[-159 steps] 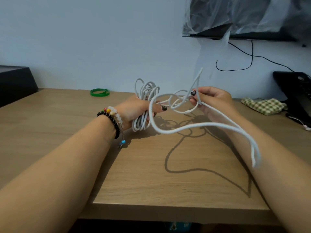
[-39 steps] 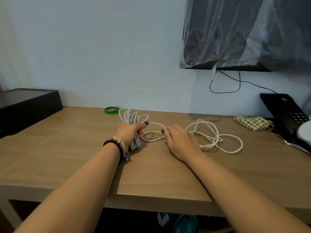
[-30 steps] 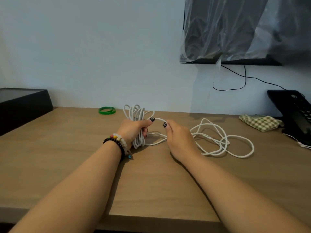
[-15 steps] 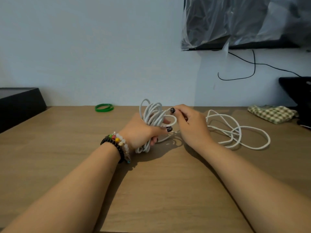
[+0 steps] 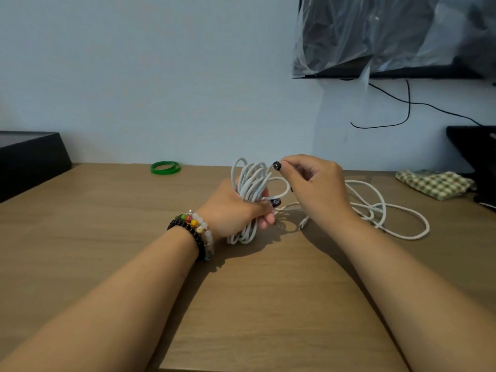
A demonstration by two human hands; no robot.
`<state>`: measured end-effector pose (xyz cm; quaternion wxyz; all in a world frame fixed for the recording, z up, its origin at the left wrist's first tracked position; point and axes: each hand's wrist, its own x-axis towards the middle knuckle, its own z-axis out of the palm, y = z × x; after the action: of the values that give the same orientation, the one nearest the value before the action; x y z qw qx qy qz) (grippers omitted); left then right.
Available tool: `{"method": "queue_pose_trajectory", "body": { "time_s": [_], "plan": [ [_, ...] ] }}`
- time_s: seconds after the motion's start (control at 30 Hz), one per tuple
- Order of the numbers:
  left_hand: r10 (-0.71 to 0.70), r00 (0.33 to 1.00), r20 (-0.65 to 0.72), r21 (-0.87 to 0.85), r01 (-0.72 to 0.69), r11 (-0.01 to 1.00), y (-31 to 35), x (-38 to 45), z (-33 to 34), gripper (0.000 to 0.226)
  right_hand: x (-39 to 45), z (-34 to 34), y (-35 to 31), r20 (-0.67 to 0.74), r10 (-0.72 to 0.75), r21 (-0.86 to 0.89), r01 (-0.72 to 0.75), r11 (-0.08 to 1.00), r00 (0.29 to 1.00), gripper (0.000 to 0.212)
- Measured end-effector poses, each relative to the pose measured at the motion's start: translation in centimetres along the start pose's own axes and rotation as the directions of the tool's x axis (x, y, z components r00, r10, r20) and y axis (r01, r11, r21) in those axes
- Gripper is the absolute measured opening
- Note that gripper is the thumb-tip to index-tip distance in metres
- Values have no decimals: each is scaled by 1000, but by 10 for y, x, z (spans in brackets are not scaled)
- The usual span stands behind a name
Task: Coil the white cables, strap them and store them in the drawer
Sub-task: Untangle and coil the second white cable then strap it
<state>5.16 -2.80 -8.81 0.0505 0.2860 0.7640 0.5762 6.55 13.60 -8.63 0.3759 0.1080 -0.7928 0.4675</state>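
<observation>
1. White cable coil (image 5: 249, 189): bundle of loops held upright just above the desk (image 5: 107, 237), long axis roughly vertical, top loops twd the wall, bottom loops hanging below the fist near the desktop.
2. Left hand (image 5: 236, 210) is wrapped round the coil's middle, fingers curled, thumb pressing the strands; a firm clamp on the bundle.
3. Right hand (image 5: 314, 186) sits just right of the coil top, thumb & forefinger pinched together on a strand by the top loops; a small loop curves from that pinch back to the left thumb. Other fingers curled in.
4. Key relation: the uncoiled slack (image 5: 381, 210) lies on the desk to the right, behind and past the right hand. So new loops get fed from the right onto a coil held on the left. Right hand is nearer the slack; left just anchors.
5. A connector end (image 5: 302, 225) rests on the desk btwn the wrists, under the right hand; can't tell which strand it belongs to.
6. Count: 1 held coil, 1 loose tangle. Whether that's one cable or more, can't tell. 2 hands, both busy.
7. Judgement: coiling step partly done, a fair bit of slack left; strapping and drawer not started. No drawer in view.
8. Green band (image 5: 165, 167) lies flat at the desk's back edge, left of the coil, well apart; looks like 2 rings overlapped, prob. the strap.
9. Further out: beaded bracelets (image 5: 193, 229) on left wrist, checked cloth (image 5: 432, 183) far right, black box (image 5: 29, 159) far left.
</observation>
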Motion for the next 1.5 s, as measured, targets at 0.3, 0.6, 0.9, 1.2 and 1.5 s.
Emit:
{"method": "queue_pose_trajectory", "body": {
  "time_s": [0.3,0.6,0.9,1.2,1.5],
  "plan": [
    [-71,907,-415,-109,28,994,-9,8,-13,19,-1,-4,-3,6,19,-2,-19,1000,1000,23],
    [-254,957,-137,-432,173,885,-6,6,-15,34,-12,4,-21,218,74,171,-113,979,973,12],
    [-135,989,-58,-489,90,868,-11,6,-10,28,-13,6,-20,302,164,76,-195,978,939,14],
    [-4,988,-153,-315,-45,948,-10,6,-12,35,-14,6,-23,452,257,8,-293,956,854,47],
    [26,987,-157,-373,-84,924,-9,9,-7,24,-16,9,-29,511,277,80,-367,927,814,47]
  ]
}}
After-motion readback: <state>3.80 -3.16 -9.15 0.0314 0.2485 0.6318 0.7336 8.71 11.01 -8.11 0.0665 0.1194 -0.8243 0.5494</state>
